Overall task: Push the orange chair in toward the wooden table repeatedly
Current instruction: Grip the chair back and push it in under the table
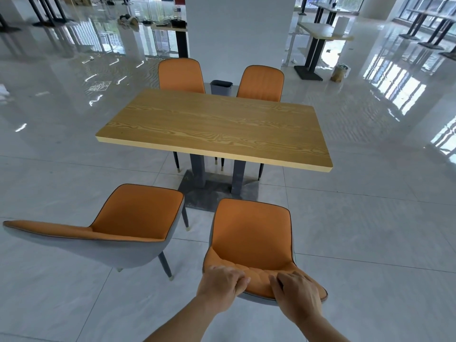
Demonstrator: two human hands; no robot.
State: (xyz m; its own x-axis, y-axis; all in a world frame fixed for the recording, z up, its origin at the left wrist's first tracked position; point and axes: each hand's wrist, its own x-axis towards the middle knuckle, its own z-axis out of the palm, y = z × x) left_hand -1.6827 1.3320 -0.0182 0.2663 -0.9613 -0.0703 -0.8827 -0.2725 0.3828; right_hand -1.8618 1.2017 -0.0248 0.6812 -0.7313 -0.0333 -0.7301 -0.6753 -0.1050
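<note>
An orange chair with a grey shell stands right below me, its seat facing the wooden table. Both hands grip the top edge of its backrest: my left hand on the left part, my right hand on the right part, fingers curled over the rim. The chair's front edge sits a short way back from the table's near edge, over the grey base plate.
A second orange chair stands to the left, turned at an angle and pulled out. Two more orange chairs are tucked in at the far side. A grey bin and a white pillar lie behind. Other tables stand farther off.
</note>
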